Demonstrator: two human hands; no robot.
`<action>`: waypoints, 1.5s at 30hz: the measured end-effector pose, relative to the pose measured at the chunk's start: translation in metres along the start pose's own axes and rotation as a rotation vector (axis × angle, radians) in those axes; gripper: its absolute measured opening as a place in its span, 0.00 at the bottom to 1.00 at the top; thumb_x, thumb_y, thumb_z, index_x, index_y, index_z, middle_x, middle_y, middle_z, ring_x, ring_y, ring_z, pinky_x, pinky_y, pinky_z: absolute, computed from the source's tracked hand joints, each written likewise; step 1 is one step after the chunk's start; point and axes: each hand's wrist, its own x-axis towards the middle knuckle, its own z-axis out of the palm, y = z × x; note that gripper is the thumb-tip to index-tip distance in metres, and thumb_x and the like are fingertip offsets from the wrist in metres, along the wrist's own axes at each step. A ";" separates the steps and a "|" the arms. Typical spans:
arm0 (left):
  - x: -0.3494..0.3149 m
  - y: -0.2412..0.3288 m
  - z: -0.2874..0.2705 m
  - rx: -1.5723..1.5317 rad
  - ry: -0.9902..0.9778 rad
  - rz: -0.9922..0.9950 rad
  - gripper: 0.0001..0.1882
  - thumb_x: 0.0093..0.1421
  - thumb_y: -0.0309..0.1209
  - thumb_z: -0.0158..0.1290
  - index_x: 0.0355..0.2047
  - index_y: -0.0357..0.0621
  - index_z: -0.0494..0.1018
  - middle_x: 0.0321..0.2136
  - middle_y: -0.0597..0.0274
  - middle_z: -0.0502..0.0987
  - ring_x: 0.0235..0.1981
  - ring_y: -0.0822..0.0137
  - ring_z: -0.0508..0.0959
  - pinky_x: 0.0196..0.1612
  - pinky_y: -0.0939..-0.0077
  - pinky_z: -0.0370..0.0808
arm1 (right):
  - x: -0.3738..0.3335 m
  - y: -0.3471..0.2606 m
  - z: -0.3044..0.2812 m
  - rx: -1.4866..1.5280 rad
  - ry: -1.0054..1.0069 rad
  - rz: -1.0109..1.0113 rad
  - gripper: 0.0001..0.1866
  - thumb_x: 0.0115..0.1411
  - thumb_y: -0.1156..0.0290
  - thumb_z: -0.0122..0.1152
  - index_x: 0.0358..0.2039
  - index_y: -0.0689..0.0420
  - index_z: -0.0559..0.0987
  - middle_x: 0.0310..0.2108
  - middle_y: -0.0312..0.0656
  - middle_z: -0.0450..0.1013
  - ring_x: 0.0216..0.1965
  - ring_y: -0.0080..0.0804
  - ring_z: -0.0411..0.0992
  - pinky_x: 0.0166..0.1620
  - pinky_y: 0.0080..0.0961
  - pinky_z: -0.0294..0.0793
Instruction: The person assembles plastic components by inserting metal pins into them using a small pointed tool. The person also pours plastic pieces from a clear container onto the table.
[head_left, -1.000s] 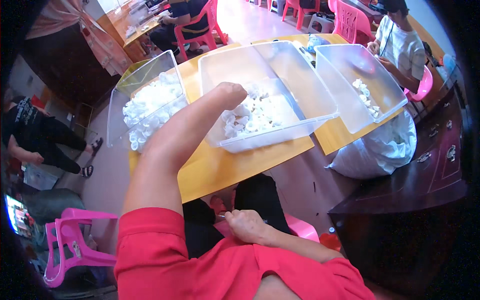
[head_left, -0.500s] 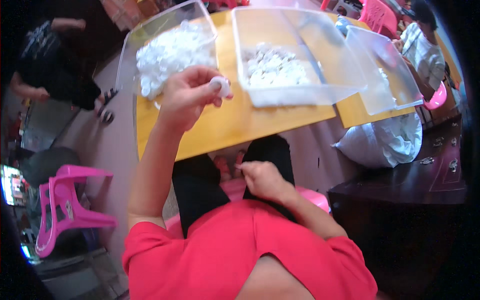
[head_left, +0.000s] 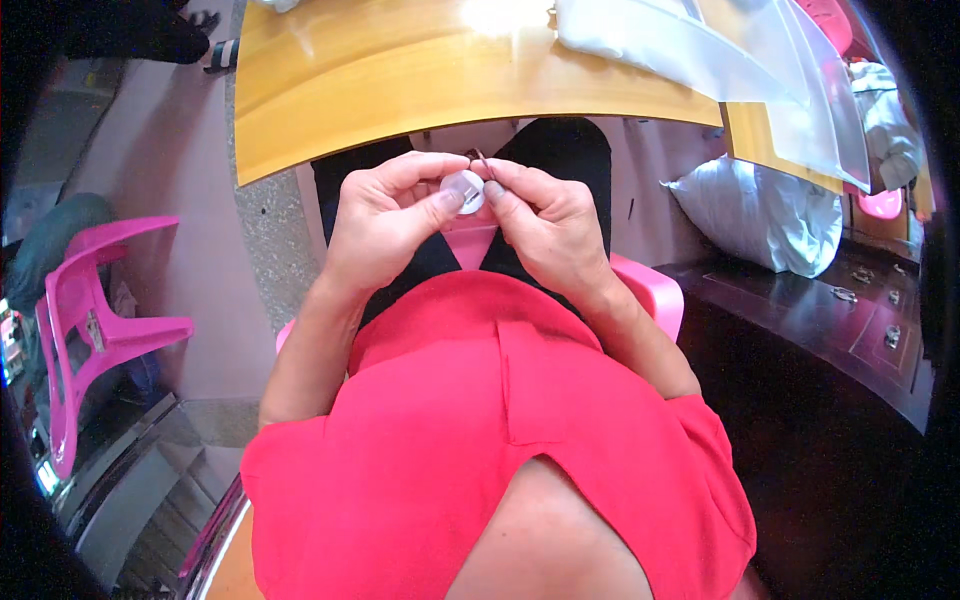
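Looking down from the head camera, both hands meet just above the lap, below the near edge of the yellow table [head_left: 400, 90]; the left hand [head_left: 385, 225] pinches a small white round piece [head_left: 463, 191] between thumb and forefinger, gripping it at its 9 o'clock side; the right hand [head_left: 545, 225] closes on the same piece from 3 o'clock, its thumb pressed against the rim, and a thin dark wire-like bit [head_left: 480, 160] sticks up from its fingertips at 12 o'clock of the piece; what that bit is cannot be told; the piece sits over the black trousers [head_left: 560, 150], just above the front of the pink chair seat [head_left: 470, 245]; a red shirt [head_left: 500, 420] fills the lower middle of the view; on the table at 1 o'clock lies a clear plastic tray [head_left: 680, 45], with a second tray [head_left: 815, 110] tilted beside it at 2 o'clock; a white sack [head_left: 765, 215] rests on the floor at 3 o'clock of the hands; a pink plastic chair [head_left: 100, 320] stands well apart at 9 o'clock.
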 end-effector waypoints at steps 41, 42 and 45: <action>0.003 -0.023 -0.033 -0.324 -0.063 0.104 0.18 0.56 0.17 0.54 0.49 0.34 0.71 0.39 0.54 0.77 0.39 0.65 0.79 0.40 0.76 0.78 | 0.004 -0.007 0.002 -0.650 -0.242 -0.254 0.24 0.47 0.88 0.54 0.47 0.65 0.74 0.21 0.46 0.71 0.21 0.37 0.73 0.25 0.29 0.72; 0.003 -0.022 -0.032 -0.334 -0.070 0.108 0.18 0.56 0.17 0.54 0.48 0.33 0.71 0.39 0.54 0.77 0.40 0.65 0.79 0.41 0.75 0.78 | 0.004 -0.006 0.003 -0.650 -0.243 -0.253 0.24 0.47 0.88 0.54 0.47 0.65 0.74 0.21 0.46 0.71 0.21 0.37 0.73 0.25 0.29 0.72; 0.002 -0.021 -0.030 -0.311 -0.058 0.099 0.18 0.56 0.16 0.54 0.48 0.33 0.71 0.39 0.54 0.77 0.40 0.64 0.79 0.42 0.74 0.78 | 0.004 -0.004 0.004 -0.680 -0.250 -0.269 0.22 0.48 0.87 0.55 0.46 0.65 0.74 0.20 0.47 0.70 0.21 0.39 0.72 0.23 0.30 0.70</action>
